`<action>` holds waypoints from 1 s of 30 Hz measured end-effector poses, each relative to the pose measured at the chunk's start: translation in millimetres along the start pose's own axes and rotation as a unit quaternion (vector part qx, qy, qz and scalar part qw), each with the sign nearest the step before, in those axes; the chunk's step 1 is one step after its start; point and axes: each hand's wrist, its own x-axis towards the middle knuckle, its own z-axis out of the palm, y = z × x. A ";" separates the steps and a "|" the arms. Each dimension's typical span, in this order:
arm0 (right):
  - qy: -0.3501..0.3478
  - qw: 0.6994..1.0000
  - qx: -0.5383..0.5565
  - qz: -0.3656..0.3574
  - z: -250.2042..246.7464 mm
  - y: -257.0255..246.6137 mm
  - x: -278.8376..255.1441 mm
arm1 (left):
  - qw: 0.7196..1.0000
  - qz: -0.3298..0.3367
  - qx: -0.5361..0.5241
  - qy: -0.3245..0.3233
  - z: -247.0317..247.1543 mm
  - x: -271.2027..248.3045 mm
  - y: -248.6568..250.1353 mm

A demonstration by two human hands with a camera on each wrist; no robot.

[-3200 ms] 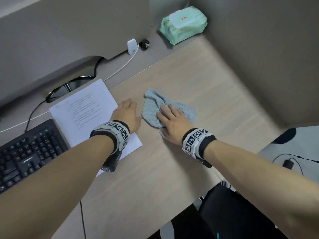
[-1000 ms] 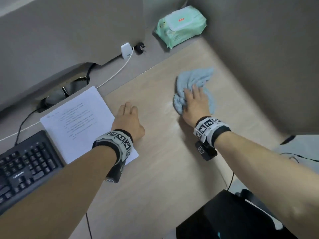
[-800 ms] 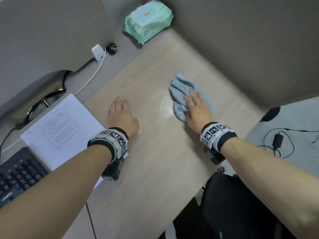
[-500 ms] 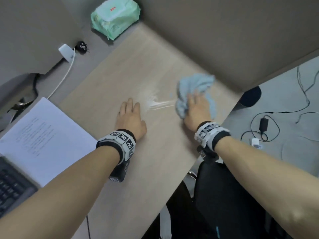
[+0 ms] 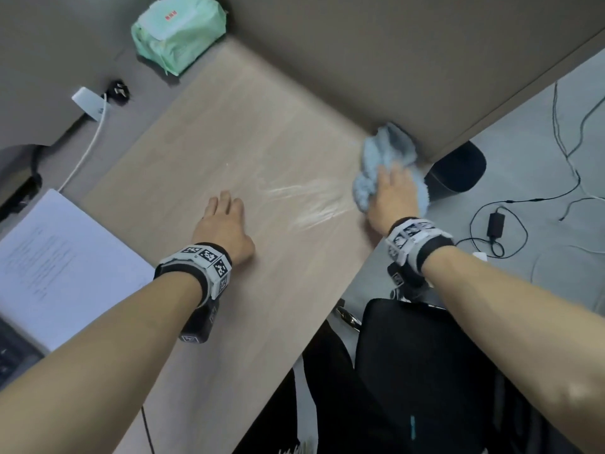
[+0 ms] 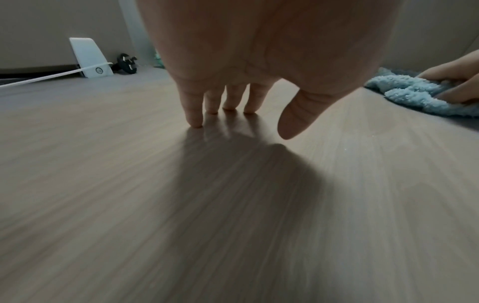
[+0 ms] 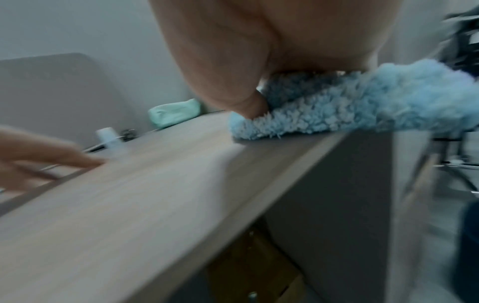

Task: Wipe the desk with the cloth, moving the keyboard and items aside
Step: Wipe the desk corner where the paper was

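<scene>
A fluffy light-blue cloth (image 5: 386, 152) lies bunched at the right front corner of the wooden desk (image 5: 229, 126), against the grey partition. My right hand (image 5: 393, 194) presses flat on top of it; in the right wrist view the thumb (image 7: 254, 108) digs into the cloth (image 7: 362, 108), which overhangs the desk edge. My left hand (image 5: 224, 221) rests open on bare wood, its fingertips (image 6: 223, 106) touching the surface and holding nothing. The cloth (image 6: 409, 92) shows to its right. The keyboard (image 5: 13, 352) sits at the far left edge, partly out of view.
A printed paper sheet (image 5: 59, 267) lies left of my left arm. A green wipes pack (image 5: 178, 31), a white charger (image 5: 88, 103) and a black plug (image 5: 119, 90) stand at the back. Damp streaks (image 5: 304, 198) cross the wood. A black chair (image 5: 409, 371) and floor cables (image 5: 491, 224) are at the right.
My right hand has slid the cloth rightward to the desk's corner by the partition, leaving wet streaks. My left hand has come off the paper onto bare wood. The view swung right.
</scene>
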 end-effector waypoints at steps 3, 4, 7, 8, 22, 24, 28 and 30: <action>-0.041 0.984 -0.034 -0.172 19.5 -66.7 -48.9 | 1.000 -0.005 -0.010 -0.003 -0.5 -1.3 -0.3; -0.045 0.968 -0.035 -0.244 32.3 -86.4 -68.6 | 1.000 -0.003 -0.013 -0.003 -0.7 -1.7 -1.6; -0.037 0.926 -0.034 -0.375 64.6 -112.2 -112.1 | 1.000 0.018 -0.001 -0.010 -1.0 -2.9 -6.4; -0.029 0.920 -0.024 -0.390 67.5 -108.3 -115.4 | 1.000 0.024 0.003 -0.009 -0.7 -2.9 -8.3; 0.126 0.970 0.179 -0.103 34.5 -18.9 -101.0 | 0.997 0.041 -0.068 0.021 -8.4 -5.2 -26.5; 0.059 0.960 0.181 -0.203 47.4 -59.1 -124.7 | 0.996 0.048 -0.068 0.033 -5.8 -11.7 -28.7; -0.007 0.929 0.074 -0.364 71.4 -102.6 -159.3 | 0.997 0.062 -0.043 -0.011 5.7 -21.9 -32.5; 0.002 0.940 0.091 -0.330 60.5 -93.2 -153.3 | 0.997 0.068 -0.029 -0.011 8.1 -23.3 -32.3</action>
